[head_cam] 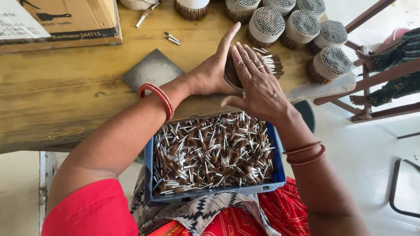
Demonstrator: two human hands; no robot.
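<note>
My left hand (213, 72) and my right hand (259, 85) cup a round bundle of small brown-tufted brush heads with metal ferrules (272, 62) lying on the wooden table (65, 91). The left hand wraps its near side, fingers pointing up; the right hand lies flat over its top. The bundle is mostly hidden under my hands. On my lap sits a blue plastic tray (280, 168) filled with several loose brush heads (212, 153) of the same kind.
Several finished round bundles (302, 28) stand at the table's far right. A grey square plate (151, 70) lies left of my hands, a cardboard box (61, 19) at far left. Another person's feet (363, 59) rest on a wooden frame at right.
</note>
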